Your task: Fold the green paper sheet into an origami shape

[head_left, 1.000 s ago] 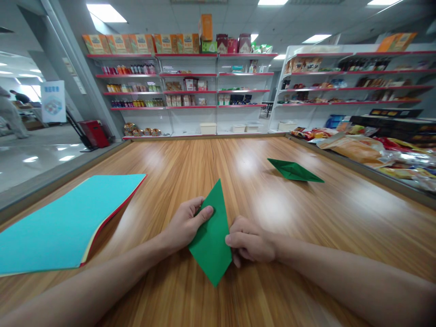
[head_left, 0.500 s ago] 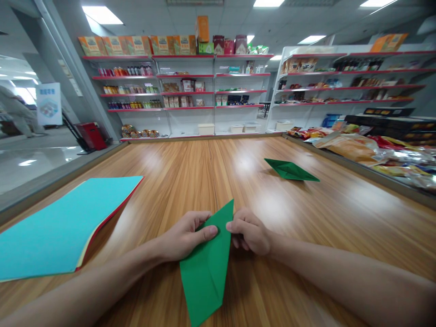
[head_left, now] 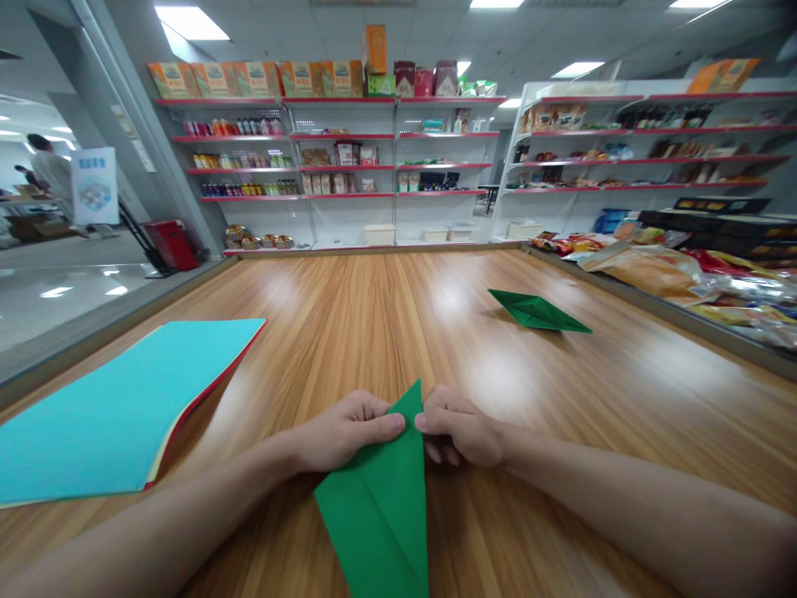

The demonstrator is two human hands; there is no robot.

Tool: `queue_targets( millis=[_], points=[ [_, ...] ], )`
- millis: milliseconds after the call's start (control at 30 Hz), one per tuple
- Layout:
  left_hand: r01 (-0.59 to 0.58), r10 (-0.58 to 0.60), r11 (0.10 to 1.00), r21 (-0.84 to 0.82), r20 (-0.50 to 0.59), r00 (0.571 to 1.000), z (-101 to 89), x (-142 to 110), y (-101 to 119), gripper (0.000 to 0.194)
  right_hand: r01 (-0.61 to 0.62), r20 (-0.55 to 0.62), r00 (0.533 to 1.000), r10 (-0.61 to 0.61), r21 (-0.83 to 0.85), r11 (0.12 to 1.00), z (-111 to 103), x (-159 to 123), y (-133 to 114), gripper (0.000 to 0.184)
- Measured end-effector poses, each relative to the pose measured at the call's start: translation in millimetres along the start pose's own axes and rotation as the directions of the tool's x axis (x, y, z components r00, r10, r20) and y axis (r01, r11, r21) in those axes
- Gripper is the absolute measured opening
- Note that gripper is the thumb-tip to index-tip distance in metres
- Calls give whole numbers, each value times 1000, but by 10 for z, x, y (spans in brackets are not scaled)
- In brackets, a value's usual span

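Note:
A folded sheet of green paper (head_left: 386,507) is held just above the table, close to me, its pointed end facing away. My left hand (head_left: 349,432) grips its left edge, thumb on top and the other fingers partly hidden behind. On the opposite side, my right hand (head_left: 461,428) pinches the edge near the tip between thumb and curled fingers. A crease runs down the paper's face, and its lower end is cut off by the frame. Farther off to the right, a folded green paper boat (head_left: 539,312) lies on the wooden table (head_left: 324,324).
A stack of coloured paper (head_left: 143,407), light blue on top, lies at the left with its right edge curling up. Packaged snacks (head_left: 660,270) are piled beyond the table's right edge. Stocked shelves (head_left: 345,166) stand behind. A person (head_left: 53,170) is in the far left background.
The green paper has turned in my hands, its lower end swinging right and its tip drawing slightly nearer. My left thumb is now closer to the right hand. The camera view has shifted slightly.

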State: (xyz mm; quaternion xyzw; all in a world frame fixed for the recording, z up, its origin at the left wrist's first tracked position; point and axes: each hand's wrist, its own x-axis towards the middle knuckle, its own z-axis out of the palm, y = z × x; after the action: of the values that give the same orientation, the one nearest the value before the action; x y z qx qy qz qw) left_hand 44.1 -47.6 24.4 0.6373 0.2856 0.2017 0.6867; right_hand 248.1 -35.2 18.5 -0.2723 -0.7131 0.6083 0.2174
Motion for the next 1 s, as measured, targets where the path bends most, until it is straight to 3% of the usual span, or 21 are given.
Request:
queue_targets(
  millis=[233, 433, 667, 833, 1000],
  points=[
    [-26, 21, 996, 84, 59, 998, 16, 7, 20, 45, 54, 62, 997, -50, -65, 996, 18, 3, -29, 34],
    [-81, 73, 991, 107, 73, 995, 37, 8, 2, 42, 150, 108, 984, -139, -103, 983, 9, -1, -22, 42],
    [-39, 11, 977, 212, 133, 991, 60, -34, 45, 43, 77, 43, 996, -74, -53, 996, 19, 1, -38, 30],
    [-57, 0, 940, 337, 168, 986, 45, -28, 51, 46, 73, 78, 994, -70, -34, 997, 26, -3, -28, 25],
    [-67, -2, 930, 360, 188, 982, 46, -21, 66, 46, 96, 116, 989, -91, -40, 995, -11, 2, 5, 28]
  ],
)
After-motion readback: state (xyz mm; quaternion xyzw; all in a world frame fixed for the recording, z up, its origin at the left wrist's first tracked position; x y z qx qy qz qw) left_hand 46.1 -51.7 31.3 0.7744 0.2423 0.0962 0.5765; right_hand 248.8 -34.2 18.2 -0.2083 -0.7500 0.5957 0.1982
